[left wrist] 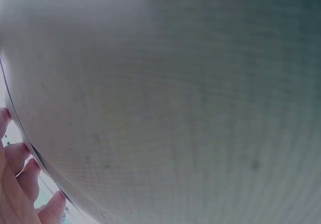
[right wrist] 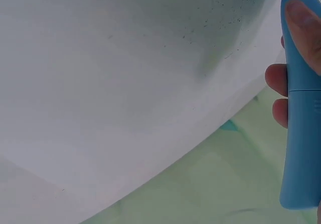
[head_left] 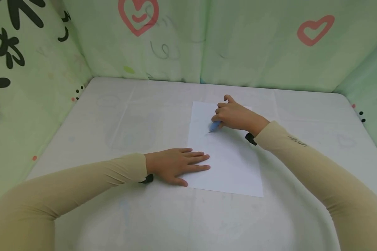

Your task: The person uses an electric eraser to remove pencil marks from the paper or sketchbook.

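A white sheet of paper [head_left: 229, 170] lies on the white-covered table. My left hand [head_left: 174, 164] rests on its lower left edge, fingers straight and spread. Near the sheet's upper part, my right hand [head_left: 237, 115] grips a blue electric eraser [head_left: 214, 126], thick and pen-shaped, tip down toward the paper. In the right wrist view the thumb lies along the eraser's blue body [right wrist: 303, 143], with fingertips [right wrist: 277, 79] on its other side. Dark crumbs [right wrist: 235, 21] are scattered on the paper near the tip. Mostly pale surface fills the left wrist view, with some left fingers [left wrist: 29, 181] at its lower left.
The table [head_left: 138, 115] has a faintly creased white cover. Green printed curtains stand behind it [head_left: 251, 45] and along the left side [head_left: 41, 94], with another at the right [head_left: 367, 87].
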Action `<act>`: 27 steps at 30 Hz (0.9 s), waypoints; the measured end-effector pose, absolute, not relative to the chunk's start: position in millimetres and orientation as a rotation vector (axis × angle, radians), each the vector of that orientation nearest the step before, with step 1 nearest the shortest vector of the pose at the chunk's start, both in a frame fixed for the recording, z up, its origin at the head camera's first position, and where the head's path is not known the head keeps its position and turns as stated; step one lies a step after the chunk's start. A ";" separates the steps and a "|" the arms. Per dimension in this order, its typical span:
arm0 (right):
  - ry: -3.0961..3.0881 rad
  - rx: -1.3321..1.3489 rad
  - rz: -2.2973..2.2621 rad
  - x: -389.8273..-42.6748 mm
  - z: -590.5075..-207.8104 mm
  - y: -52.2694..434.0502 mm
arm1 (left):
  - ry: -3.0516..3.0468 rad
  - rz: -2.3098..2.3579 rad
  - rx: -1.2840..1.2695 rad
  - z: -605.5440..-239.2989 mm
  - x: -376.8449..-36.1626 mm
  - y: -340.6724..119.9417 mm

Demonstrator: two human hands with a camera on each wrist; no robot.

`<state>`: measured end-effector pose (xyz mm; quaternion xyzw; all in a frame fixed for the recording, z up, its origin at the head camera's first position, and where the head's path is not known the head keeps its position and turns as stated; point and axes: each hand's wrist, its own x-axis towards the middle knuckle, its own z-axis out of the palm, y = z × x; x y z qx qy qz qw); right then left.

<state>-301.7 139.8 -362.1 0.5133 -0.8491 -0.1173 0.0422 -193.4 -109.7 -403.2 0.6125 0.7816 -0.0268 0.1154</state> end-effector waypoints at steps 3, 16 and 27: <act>-2.633 1.560 -0.380 -301.7 -361.6 144.5 | 2.289 -0.089 1.796 -403.9 -193.7 -109.3; -2.565 1.572 -0.320 -301.9 -364.9 145.6 | 2.287 -0.116 1.794 -403.6 -194.2 -107.3; -2.608 1.576 -0.345 -298.7 -361.8 151.6 | 2.293 -0.105 1.789 -406.3 -194.3 -109.3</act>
